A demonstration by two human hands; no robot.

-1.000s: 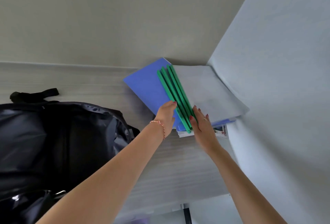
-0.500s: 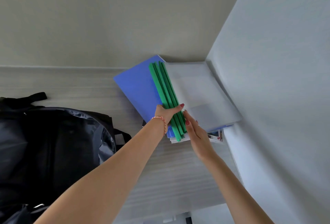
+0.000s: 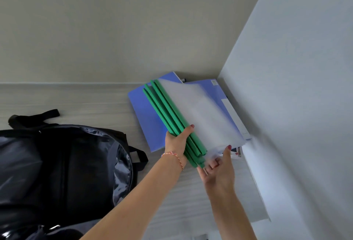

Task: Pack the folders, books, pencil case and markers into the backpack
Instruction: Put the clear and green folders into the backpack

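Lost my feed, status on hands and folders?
Left hand grips green-spined folders, lifted off blue folder. Right hand supports below. Backpack left, path clear.

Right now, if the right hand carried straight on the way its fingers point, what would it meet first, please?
The right hand points up and away under the clear folders, so it would probably meet the blue folder lying beneath them first, then the wall corner. Depth is hard to judge here.
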